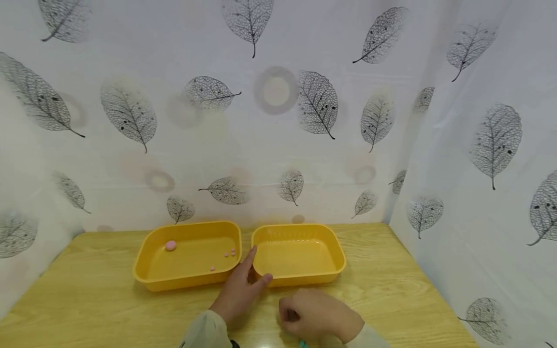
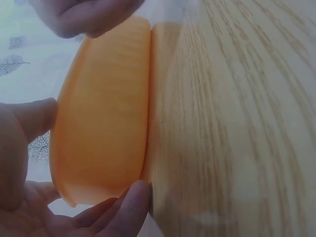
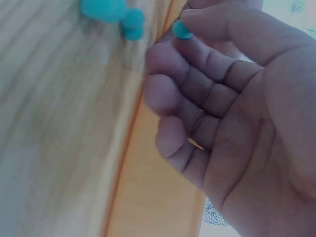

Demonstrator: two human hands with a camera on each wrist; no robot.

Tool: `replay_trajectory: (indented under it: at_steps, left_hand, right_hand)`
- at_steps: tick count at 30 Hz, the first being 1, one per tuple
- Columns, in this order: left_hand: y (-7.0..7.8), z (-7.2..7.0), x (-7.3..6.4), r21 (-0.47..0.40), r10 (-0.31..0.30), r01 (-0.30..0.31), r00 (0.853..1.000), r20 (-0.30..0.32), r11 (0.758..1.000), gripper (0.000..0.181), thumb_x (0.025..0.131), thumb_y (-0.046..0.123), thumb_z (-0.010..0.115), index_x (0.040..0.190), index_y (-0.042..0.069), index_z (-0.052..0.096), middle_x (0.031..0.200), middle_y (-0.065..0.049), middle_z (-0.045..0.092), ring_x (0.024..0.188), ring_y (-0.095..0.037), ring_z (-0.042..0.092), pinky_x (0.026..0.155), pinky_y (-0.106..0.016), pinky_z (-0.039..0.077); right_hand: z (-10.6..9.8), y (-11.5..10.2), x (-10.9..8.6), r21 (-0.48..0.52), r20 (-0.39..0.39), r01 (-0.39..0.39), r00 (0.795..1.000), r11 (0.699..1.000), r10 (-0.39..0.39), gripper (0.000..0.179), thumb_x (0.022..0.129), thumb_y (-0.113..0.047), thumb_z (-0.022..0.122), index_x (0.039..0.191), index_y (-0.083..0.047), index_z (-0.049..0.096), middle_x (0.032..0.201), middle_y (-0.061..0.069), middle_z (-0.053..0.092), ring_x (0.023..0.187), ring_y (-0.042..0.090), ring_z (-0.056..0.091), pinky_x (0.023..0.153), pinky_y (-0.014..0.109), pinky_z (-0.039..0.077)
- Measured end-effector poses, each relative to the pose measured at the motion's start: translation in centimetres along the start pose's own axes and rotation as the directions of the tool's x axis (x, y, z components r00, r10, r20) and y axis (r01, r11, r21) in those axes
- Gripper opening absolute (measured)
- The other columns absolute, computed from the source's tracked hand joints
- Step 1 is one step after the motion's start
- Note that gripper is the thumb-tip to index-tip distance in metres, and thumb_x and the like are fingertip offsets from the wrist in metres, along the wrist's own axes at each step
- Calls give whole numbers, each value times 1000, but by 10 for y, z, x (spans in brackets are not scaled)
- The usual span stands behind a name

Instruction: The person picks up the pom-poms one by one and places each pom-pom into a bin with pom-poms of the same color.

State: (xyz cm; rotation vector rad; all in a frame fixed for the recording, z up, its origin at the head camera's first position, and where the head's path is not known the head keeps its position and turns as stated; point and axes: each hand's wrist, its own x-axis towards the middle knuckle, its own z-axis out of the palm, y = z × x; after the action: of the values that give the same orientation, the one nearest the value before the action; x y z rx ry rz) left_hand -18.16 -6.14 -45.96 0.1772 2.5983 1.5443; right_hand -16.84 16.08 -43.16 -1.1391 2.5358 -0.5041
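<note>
Yellow plastic shapes the left-hand tray (image 1: 191, 257), bearing pink pieces (image 1: 171, 245), beside the left grip (image 1: 241, 291), spread round the near-left corner of a second yellow rectangular tray (image 1: 296, 258), apparently to steady it, while the right grip (image 1: 319, 313) pinches a round teal bead (image 3: 181, 30) just in front, open worktop (image 1: 383, 280) stretching rightward.

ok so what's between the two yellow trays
In the head view, the left hand is in the near part of the gap between the left tray and right tray; farther back, a narrow strip of bare wood-grain tabletop shows.
</note>
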Motion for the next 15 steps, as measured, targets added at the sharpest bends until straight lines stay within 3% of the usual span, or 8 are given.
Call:
replay_trajectory:
  at_steps: [6,9,11,12,15]
  left_hand:
    - [0,1,0,-7,0,0,1000,7,1000,93,95,61,66,167,21,22,165,-20,32,148,-47,34,113,-70,31]
    - [0,2,0,-7,-13,13,1000,0,1000,93,95,59,68,167,22,23,166,-19,32,148,-46,35,112,-70,32]
    - [-1,3,0,-1,-23,23,1000,-5,1000,92,95,58,68,167,23,23,166,-18,33,148,-46,35,112,-70,32]
    - [-1,3,1,2,-26,26,1000,-7,1000,91,95,58,68,167,24,23,166,-18,33,147,-46,36,112,-70,33]
    - [0,3,2,7,-33,33,999,-11,999,91,95,58,68,166,26,23,165,-17,34,147,-45,37,111,-71,33]
  right_hand:
    - [-10,6,-5,-6,-143,90,986,996,-90,20,92,-14,73,81,-26,62,73,-21,53,64,-7,46,60,12,44]
    - [-14,12,-7,-62,-254,113,959,992,-125,17,92,-12,73,86,-24,63,79,-20,56,71,-5,51,67,12,47]
    - [-16,16,-8,-111,-365,121,918,986,-153,14,92,-11,72,88,-22,65,82,-18,59,74,-1,55,69,13,49]
    - [-16,18,-7,-141,-430,127,885,982,-176,13,92,-10,72,90,-21,65,84,-17,61,75,2,57,70,14,50]
    - [-19,21,-5,-221,-615,110,755,969,-226,12,90,-7,72,93,-17,67,87,-11,64,76,8,60,69,17,52]
